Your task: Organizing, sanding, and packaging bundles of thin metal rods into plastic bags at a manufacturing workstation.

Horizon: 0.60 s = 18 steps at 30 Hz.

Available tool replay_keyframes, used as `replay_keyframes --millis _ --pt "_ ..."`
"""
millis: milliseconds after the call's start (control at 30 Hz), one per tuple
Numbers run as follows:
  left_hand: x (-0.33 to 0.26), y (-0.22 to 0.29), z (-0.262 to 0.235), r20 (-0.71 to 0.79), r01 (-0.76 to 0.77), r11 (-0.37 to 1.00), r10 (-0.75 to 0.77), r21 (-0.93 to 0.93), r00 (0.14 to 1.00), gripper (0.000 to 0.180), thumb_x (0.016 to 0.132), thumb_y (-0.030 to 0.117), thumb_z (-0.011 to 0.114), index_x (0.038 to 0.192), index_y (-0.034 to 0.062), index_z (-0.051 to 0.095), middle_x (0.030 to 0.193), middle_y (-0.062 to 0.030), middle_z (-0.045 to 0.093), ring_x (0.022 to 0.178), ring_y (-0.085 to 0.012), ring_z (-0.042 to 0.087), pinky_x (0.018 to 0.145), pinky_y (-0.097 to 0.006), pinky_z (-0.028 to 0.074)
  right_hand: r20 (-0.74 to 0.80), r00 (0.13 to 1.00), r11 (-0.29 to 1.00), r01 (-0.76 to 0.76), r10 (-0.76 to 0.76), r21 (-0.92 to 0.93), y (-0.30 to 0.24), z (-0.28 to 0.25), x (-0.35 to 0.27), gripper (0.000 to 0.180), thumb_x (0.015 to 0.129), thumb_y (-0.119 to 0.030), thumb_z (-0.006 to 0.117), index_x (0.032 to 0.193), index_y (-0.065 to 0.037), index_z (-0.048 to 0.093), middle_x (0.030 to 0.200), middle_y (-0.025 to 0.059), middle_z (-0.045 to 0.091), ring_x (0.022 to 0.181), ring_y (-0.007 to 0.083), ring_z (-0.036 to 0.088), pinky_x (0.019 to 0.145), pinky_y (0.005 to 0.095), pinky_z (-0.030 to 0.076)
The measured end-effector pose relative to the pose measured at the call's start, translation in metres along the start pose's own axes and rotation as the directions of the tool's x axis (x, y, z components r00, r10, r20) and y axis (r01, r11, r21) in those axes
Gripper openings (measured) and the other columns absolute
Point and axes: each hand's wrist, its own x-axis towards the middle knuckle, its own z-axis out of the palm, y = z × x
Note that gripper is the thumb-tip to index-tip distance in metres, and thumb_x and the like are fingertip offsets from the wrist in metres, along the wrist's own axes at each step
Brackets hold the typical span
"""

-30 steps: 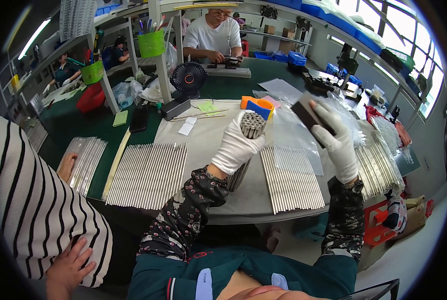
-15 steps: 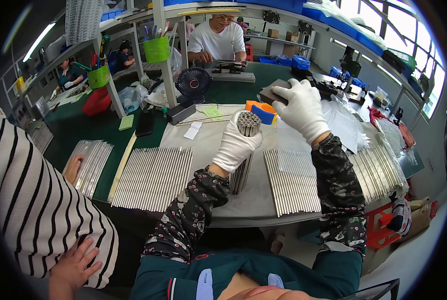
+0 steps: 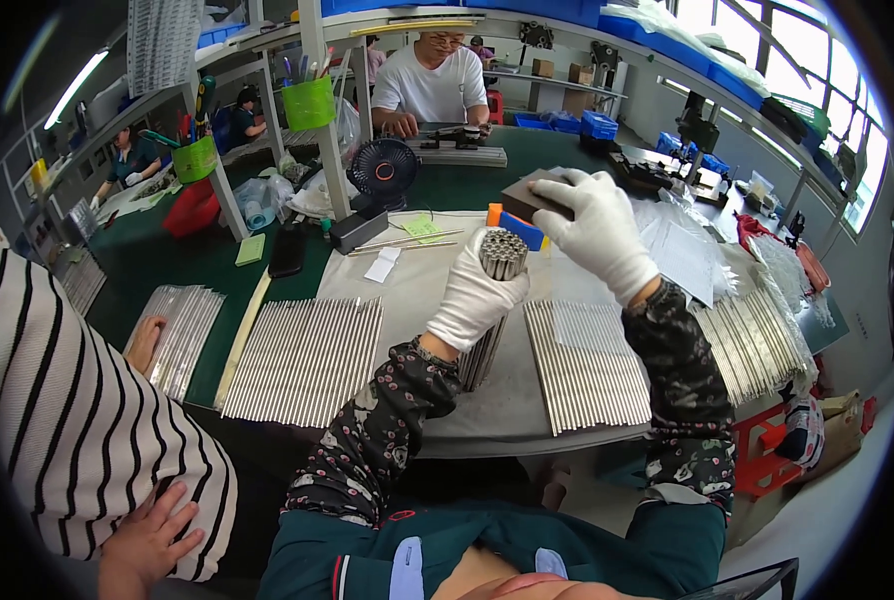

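Note:
In a white glove, my left hand (image 3: 474, 290) is wrapped round a bundle of thin metal tubes (image 3: 504, 255), which stands upright with its round ends facing up. My right hand (image 3: 599, 228), gloved too, grips a flat brown-grey block (image 3: 535, 197) above and right of the bundle's top; the block does not touch the tubes. To the left of the bundle lies a row of metal rods (image 3: 305, 360) side by side, and another row of rods (image 3: 585, 370) lies to its right, partly under a clear plastic sheet (image 3: 589, 328).
An orange and blue tape-like roll (image 3: 523, 230) sits behind the bundle. A black fan (image 3: 383, 172) stands by the shelf post. Bagged rods (image 3: 752, 345) lie at far right. A person in a striped top (image 3: 77, 400) is close on my left; another person (image 3: 429, 85) works opposite.
My right hand has brought the block slightly left and down, nearer the bundle's top. My left hand keeps its hold on the tubes, almost unmoved.

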Motion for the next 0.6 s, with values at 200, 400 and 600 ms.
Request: replay_keyframes --millis 200,400,600 --pt "-0.006 -0.003 -0.002 -0.062 -0.08 0.997 0.08 0.006 0.995 0.045 0.07 0.001 0.059 0.11 0.0037 0.04 0.095 -0.0069 0.054 0.085 -0.0145 0.056 0.073 -0.024 0.045 0.044 0.997 0.988 -0.053 0.06 -0.144 -0.001 -0.002 -0.003 0.028 0.071 -0.025 0.057 0.095 -0.012 0.065 0.094 0.0153 0.058 0.086 0.0306 0.054 0.075 0.0392 0.045" --pt "0.0 -0.015 0.0 -0.144 -0.389 0.874 0.442 0.291 0.885 0.041 0.068 0.004 0.063 0.105 0.0035 0.044 0.089 -0.0034 0.055 0.081 -0.0113 0.055 0.071 -0.024 0.045 0.084 0.996 0.999 -0.024 0.022 0.031 -0.02 0.004 -0.01 0.033 0.071 -0.021 0.06 0.101 -0.008 0.063 0.105 0.0152 0.057 0.092 0.0296 0.05 0.083 0.0399 0.04" --pt "0.01 -0.011 0.009 -0.054 -0.514 0.645 0.651 0.566 0.758 0.031 0.068 -0.001 0.057 0.098 0.0036 0.047 0.077 -0.001 0.055 0.068 -0.0063 0.053 0.062 -0.021 0.045 -0.173 0.965 0.919 0.242 -0.196 0.31 -0.024 0.013 -0.018 0.033 0.069 -0.026 0.058 0.098 -0.012 0.065 0.093 0.0168 0.059 0.086 0.0309 0.054 0.079 0.0399 0.044"
